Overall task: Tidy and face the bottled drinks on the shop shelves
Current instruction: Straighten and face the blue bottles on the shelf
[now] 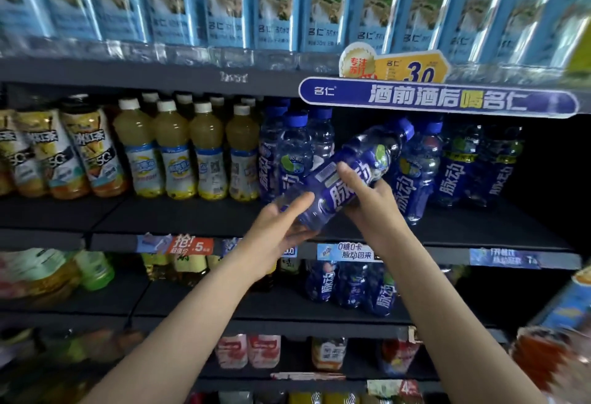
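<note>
The right hand [367,199] curls its fingers round the middle of a clear blue-labelled plastic drink bottle with a blue cap [345,176], while the left hand [281,227] cups its base. The bottle is tilted, cap up to the right, above the dark middle shelf's front edge [479,245]. Bare shelf lies beneath it, between upright blue bottles on both sides. Four yellow juice bottles with white caps [192,151] front the row to the left.

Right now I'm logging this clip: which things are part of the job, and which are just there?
In the job: blue bottle, left hand, right hand, shelf.
Just there: yellow bottles, banner, price tags.
</note>
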The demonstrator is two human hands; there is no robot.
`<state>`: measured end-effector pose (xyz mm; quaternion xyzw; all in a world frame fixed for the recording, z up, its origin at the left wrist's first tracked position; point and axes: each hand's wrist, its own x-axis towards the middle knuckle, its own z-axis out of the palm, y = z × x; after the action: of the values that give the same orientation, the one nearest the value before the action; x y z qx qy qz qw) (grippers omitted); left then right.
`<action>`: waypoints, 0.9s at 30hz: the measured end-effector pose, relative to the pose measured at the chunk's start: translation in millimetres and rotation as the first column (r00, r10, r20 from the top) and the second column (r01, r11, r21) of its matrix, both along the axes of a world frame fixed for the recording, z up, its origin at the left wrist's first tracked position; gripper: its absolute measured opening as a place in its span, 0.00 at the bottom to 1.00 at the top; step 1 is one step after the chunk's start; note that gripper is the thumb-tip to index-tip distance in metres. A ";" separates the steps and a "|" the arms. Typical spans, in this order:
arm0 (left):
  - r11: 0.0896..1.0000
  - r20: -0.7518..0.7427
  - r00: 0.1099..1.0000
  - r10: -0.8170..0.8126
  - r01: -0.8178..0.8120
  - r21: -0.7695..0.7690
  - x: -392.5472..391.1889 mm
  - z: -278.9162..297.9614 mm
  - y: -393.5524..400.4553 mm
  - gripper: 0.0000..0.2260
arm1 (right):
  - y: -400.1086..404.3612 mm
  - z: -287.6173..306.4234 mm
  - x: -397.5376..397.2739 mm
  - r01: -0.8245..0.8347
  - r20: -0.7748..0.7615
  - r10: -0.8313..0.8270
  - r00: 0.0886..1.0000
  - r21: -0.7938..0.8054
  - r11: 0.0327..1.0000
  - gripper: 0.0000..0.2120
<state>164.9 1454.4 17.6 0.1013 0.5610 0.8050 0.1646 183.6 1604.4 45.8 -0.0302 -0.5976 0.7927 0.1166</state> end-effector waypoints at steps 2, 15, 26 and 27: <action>0.979 -0.217 0.964 0.154 -0.179 -0.096 4.0 9.3 -8.0 0.18 | -0.7 3.6 2.9 0.019 0.093 -0.017 0.996 -0.026 0.999 0.21; 0.807 -0.908 0.418 0.027 -0.545 -0.227 27.8 49.8 -31.4 0.36 | -16.3 23.7 28.5 -0.167 0.046 0.210 0.977 -0.455 0.874 0.18; 0.617 -0.655 0.727 -0.207 -0.422 -0.664 29.5 26.9 -19.6 0.37 | -13.0 15.1 40.9 0.228 -0.021 -0.228 0.974 0.131 0.965 0.32; 0.683 -0.601 0.775 -0.195 -0.333 -0.651 28.2 28.3 -21.7 0.33 | -7.1 14.6 43.0 0.170 -0.018 -0.169 0.985 0.130 0.977 0.30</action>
<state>193.2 1432.7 45.9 0.2667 0.8574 0.4385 -0.0386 226.6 1597.2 60.5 -0.0706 -0.6433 0.7390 0.1875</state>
